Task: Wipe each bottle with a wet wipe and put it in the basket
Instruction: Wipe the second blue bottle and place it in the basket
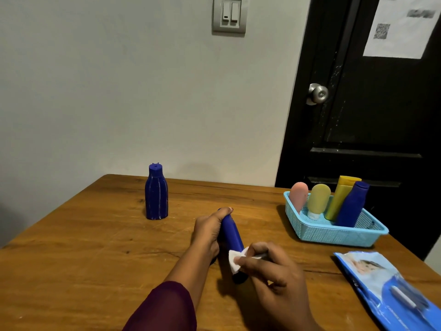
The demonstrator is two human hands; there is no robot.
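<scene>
My left hand (208, 231) grips a dark blue bottle (232, 237) tilted over the wooden table (95, 247), thumb along its far end. My right hand (272, 271) pinches a white wet wipe (235, 260) against the bottle's near end. A second dark blue bottle (156, 192) stands upright at the back left of the table. The light blue basket (334, 232) at the right holds a pink bottle (298, 195), a pale yellow bottle (317, 200), a yellow bottle (340, 197) and a dark blue bottle (352, 206).
A blue wet-wipe pack (386, 283) lies at the table's right front, near the edge. Behind the basket is a black door (370, 115) with a metal knob (318, 93). A grey wall with a light switch (229, 14) is behind the table.
</scene>
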